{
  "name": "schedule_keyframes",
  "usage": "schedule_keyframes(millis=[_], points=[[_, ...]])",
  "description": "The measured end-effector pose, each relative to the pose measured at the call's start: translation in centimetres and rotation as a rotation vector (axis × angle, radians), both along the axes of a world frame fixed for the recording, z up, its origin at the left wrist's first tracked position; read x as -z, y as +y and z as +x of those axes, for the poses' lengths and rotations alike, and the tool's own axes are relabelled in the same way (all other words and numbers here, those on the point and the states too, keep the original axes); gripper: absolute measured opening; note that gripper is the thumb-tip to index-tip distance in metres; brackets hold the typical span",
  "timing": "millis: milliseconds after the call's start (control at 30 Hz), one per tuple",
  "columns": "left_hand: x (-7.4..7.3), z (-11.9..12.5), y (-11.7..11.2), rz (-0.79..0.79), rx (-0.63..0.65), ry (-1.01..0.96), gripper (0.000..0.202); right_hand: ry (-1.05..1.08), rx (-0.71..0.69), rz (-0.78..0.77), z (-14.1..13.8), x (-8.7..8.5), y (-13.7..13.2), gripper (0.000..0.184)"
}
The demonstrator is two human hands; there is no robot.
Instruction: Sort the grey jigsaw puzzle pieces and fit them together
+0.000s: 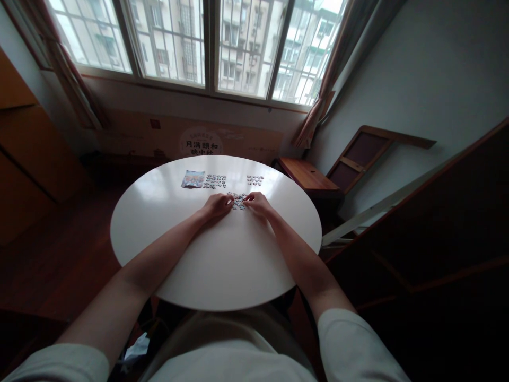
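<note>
On the round white table (222,265) a small cluster of joined jigsaw pieces (239,201) lies between my hands. My left hand (217,205) rests at the cluster's left edge with its fingers curled, pinching at a piece. My right hand (257,202) sits at the right edge, fingers also curled onto the pieces. Further back lie a group of loose pieces (215,181), a smaller group (255,180) to its right, and a small printed picture card (193,179) at the left.
A wide barred window (199,42) runs behind the table, with a printed cardboard panel (199,142) below it. A wooden bench and frame (342,170) stand at the right, dark wooden furniture (437,239) beyond. Wooden cupboards (24,159) stand at the left.
</note>
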State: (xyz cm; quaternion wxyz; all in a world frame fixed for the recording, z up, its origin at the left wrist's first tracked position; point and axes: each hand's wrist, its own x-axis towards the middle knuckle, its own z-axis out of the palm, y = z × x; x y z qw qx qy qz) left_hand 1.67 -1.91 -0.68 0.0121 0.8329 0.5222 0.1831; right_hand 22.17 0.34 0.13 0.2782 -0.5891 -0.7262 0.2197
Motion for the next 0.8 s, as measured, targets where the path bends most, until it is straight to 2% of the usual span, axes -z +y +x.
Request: schedule_keyframes(millis=[167, 333, 500, 633, 800], points=[[0.1, 0.0, 0.0, 0.012, -0.004, 0.012, 0.035, 0.25, -0.04, -0.095, 0.3, -0.2, 0.0, 0.008], [-0.3, -0.1, -0.2, -0.01, 0.0, -0.007, 0.036, 0.535, -0.103, -0.161, 1.0, -0.6, 0.2, 0.017], [-0.5, -0.1, -0.3, -0.008, 0.014, -0.039, 0.039, 0.573, -0.21, -0.111, -0.1, -0.4, -0.3, 0.025], [-0.5, -0.1, -0.4, 0.008, 0.032, -0.023, 0.035, 0.557, -0.233, -0.112, -1.3, -0.1, -0.9, 0.021], [-0.5, -0.1, -0.4, 0.005, 0.046, -0.007, 0.032, 0.57, -0.238, -0.08, -1.5, 0.4, -0.5, 0.014]])
